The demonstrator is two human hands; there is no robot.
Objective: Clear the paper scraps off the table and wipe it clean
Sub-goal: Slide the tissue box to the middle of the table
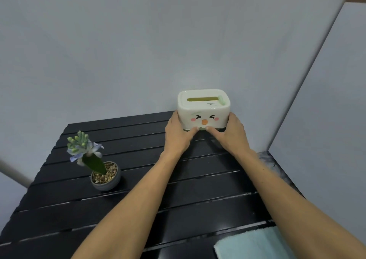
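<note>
A white box (204, 108) with a slot in its lid and a cartoon face on the front stands at the far right corner of the black slatted table (138, 179). My left hand (177, 134) grips its left side and my right hand (230, 132) grips its right side, thumbs meeting at the lower front edge. A light blue cloth (255, 245) lies folded at the table's near right edge, partly under my right forearm. No paper scraps show on the table.
A small grey pot with pebbles and a blue-green flower (105, 176) stands on the left half of the table. Grey walls close in behind and to the right of the table.
</note>
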